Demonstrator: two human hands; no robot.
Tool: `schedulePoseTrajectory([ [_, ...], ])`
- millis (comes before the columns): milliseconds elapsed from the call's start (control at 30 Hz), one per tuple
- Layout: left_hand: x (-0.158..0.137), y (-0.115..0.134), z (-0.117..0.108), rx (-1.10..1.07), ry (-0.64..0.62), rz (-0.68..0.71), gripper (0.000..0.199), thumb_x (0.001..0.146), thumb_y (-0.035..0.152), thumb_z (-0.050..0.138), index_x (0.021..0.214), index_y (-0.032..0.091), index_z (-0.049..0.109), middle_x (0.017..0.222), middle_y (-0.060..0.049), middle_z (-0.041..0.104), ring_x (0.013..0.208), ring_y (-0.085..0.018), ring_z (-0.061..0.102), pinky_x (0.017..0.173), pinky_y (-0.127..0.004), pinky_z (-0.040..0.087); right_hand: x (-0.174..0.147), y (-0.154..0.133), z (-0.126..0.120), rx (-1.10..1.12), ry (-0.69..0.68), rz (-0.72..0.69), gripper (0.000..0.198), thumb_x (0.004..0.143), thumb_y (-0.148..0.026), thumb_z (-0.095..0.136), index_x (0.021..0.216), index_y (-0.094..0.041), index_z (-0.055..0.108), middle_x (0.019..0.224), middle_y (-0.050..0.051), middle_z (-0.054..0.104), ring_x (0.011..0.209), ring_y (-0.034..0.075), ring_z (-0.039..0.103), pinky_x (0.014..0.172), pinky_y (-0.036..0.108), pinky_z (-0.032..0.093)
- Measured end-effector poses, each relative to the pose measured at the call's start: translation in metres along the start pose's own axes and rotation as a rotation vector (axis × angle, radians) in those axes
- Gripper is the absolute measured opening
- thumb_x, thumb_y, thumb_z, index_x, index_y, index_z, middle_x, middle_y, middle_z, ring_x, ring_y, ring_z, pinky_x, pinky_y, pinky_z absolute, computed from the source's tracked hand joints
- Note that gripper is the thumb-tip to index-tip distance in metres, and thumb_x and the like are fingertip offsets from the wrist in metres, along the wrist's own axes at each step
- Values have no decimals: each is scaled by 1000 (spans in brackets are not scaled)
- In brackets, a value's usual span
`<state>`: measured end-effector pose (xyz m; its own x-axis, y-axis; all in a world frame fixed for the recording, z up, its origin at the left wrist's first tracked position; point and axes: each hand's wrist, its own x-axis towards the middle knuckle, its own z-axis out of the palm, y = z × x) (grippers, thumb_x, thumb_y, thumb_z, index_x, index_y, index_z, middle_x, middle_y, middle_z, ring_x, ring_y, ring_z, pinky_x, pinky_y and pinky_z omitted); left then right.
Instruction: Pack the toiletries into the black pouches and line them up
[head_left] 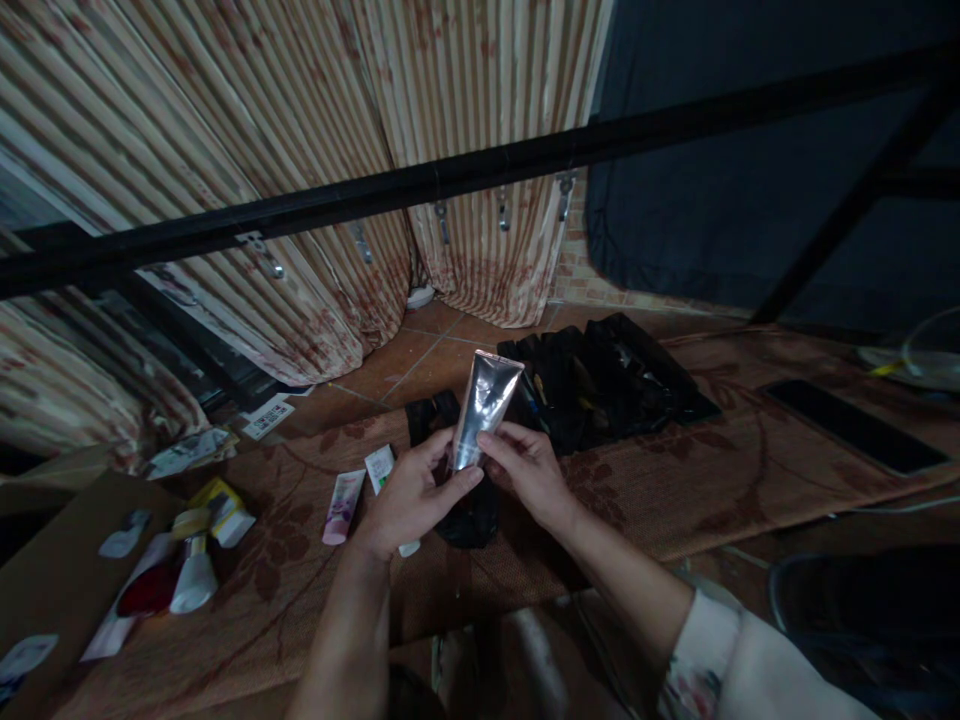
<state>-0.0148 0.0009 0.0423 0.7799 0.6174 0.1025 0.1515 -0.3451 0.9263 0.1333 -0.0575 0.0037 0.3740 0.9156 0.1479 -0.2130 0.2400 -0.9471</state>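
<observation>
A shiny silver squeeze tube (484, 395) is held between both hands, its flat crimped end pointing up and away from me. My left hand (412, 495) grips the lower left side of the tube, thumb across its front. My right hand (534, 475) holds it from the right, thumb pressed on the face. The tube's lower end is hidden by the fingers. Beneath the hands lies a black pouch (472, 520). A pink and white tube (343, 508) lies left of my left hand, and a white and green tube (379, 466) is partly hidden behind it.
A black organizer bag (600, 385) with items inside lies beyond my right hand. A cardboard box (67, 570), a white bottle (195, 575) and a yellow box (225, 510) are at left. A dark flat panel (859, 425) lies at right. A black rail (480, 180) crosses before the curtains.
</observation>
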Motion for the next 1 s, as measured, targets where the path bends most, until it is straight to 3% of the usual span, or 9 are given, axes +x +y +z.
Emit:
schedulePoseTrajectory([
  [267, 0, -1, 1, -36, -5, 7, 45, 84, 30, 62, 126, 18, 52, 115, -7, 64, 104, -20, 60, 93, -34, 47, 1, 6, -1, 23, -2, 14, 27, 77, -45, 66, 78, -18, 69, 66, -2, 58, 55, 9, 45, 51, 21, 38],
  [433, -3, 0, -1, -10, -10, 11, 54, 85, 29, 61, 135, 19, 44, 113, -8, 64, 101, -20, 61, 91, -34, 47, 3, 6, -2, 37, 37, -5, 27, 77, -45, 65, 83, -19, 69, 57, -5, 52, 49, 8, 43, 47, 21, 34],
  [567, -3, -2, 0, 22, 41, 47, 59, 82, 26, 63, 137, 20, 42, 111, -7, 65, 100, -19, 61, 91, -34, 47, 5, 7, -2, 83, 63, -4, 31, 75, -45, 67, 93, -19, 69, 56, -5, 52, 46, 8, 42, 45, 21, 33],
  [833, 0, -4, 1, 361, 224, 95, 62, 73, 23, 71, 131, 24, 50, 101, -3, 64, 88, -16, 60, 81, -30, 48, 6, 8, -1, 137, 40, 50, 32, 74, -43, 70, 96, -21, 69, 68, -3, 61, 50, 6, 43, 47, 20, 34],
  [1000, 1, 0, 3, 499, 217, 141, 64, 71, 25, 72, 131, 24, 50, 101, -3, 61, 92, -18, 59, 84, -31, 47, 3, 3, 2, 209, 27, 83, 30, 70, -40, 74, 92, -21, 67, 70, -4, 62, 54, 8, 48, 49, 19, 35],
])
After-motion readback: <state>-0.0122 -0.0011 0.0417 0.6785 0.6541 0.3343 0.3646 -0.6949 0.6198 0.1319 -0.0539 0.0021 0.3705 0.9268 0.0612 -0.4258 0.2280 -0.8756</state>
